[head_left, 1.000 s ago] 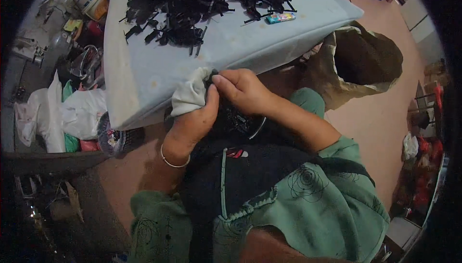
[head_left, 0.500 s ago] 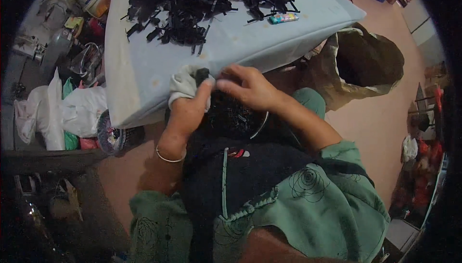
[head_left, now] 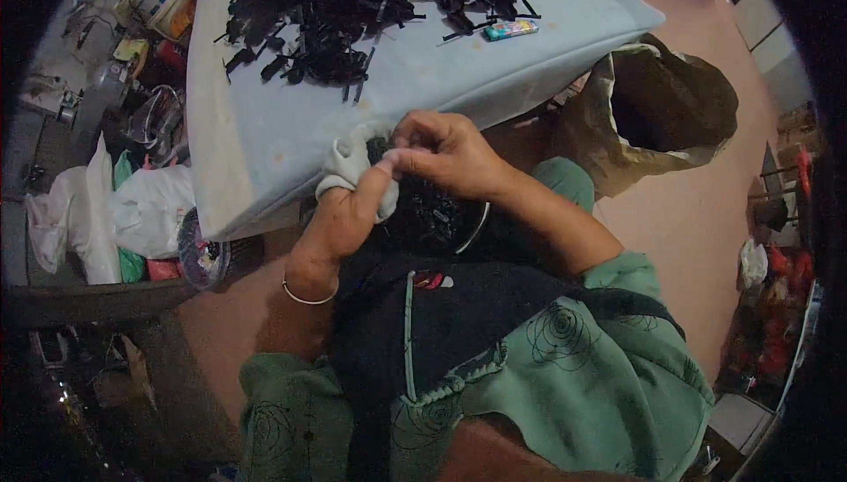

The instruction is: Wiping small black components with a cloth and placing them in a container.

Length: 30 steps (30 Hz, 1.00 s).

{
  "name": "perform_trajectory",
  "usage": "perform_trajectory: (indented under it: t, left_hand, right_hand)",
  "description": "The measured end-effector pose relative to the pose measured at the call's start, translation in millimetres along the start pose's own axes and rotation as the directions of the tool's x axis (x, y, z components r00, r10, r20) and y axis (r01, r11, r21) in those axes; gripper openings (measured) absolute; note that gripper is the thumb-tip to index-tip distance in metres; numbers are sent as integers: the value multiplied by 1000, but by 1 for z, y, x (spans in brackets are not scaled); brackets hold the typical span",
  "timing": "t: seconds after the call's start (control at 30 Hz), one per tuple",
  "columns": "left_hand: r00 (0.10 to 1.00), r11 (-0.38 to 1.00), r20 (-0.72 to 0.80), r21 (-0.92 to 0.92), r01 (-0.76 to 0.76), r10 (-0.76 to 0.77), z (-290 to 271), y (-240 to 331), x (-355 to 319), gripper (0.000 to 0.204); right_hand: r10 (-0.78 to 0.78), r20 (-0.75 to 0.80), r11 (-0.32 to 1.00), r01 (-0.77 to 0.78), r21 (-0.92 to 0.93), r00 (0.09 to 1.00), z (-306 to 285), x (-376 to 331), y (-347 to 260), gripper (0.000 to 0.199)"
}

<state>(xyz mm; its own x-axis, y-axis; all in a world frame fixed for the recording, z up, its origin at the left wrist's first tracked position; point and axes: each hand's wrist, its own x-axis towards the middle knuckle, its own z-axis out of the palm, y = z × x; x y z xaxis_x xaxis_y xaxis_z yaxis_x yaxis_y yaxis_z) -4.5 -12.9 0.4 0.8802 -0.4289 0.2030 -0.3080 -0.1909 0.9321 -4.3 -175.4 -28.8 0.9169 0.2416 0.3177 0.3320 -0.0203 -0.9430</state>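
Observation:
My left hand (head_left: 346, 217), with a whitish cloth or glove (head_left: 346, 157) over its fingers, holds a small black piece (head_left: 378, 148) at the near edge of the covered table. The exact kind of piece is too small and dark to tell. My right hand (head_left: 454, 157) meets it there, thumb and fingers pinched together at the piece beside the left thumb. What lies between the right fingertips is hidden. Below the hands, on my lap, a container (head_left: 481, 228) with a pale curved rim holds many small black pieces (head_left: 432, 215).
A large heap of black plastic pieces (head_left: 353, 5) covers the far part of the pale-covered table (head_left: 291, 129). A small colourful item (head_left: 512, 30) lies beside it. An open brown sack (head_left: 609, 146) stands at right; white bags (head_left: 154, 204) and a basket (head_left: 201, 252) are at left.
My right fingers have come in from slightly apart to a pinch against the black piece at the left hand. The left hand has shifted and turned slightly. The view has moved a little.

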Motion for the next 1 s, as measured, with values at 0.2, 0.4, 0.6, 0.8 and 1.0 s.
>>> perform_trajectory:
  t: [0.2,0.4,0.6,0.8,1.0]
  left_hand:
    - [960,870,48,-411,271,-276,1,10,-1,21]
    - [976,975,-14,-56,216,-217,2,6,0,25]
    - [964,895,12,369,-251,265,-1,-13,0,25]
    - [999,983,26,180,35,-41,-6,-16,2,25]
    - [997,972,-24,225,-70,78,-1,-15,-5,26]
  right_hand:
    - [33,24,992,-30,-120,999,-1,-4,-10,19]
    - [-24,165,935,81,-345,986,-3,2,-15,26]
    - [64,131,962,-26,-273,989,6,2,-7,24]
    - [96,201,982,-59,-182,975,6,4,-4,31]
    - [24,94,1000,-23,-18,995,22,2,8,30]
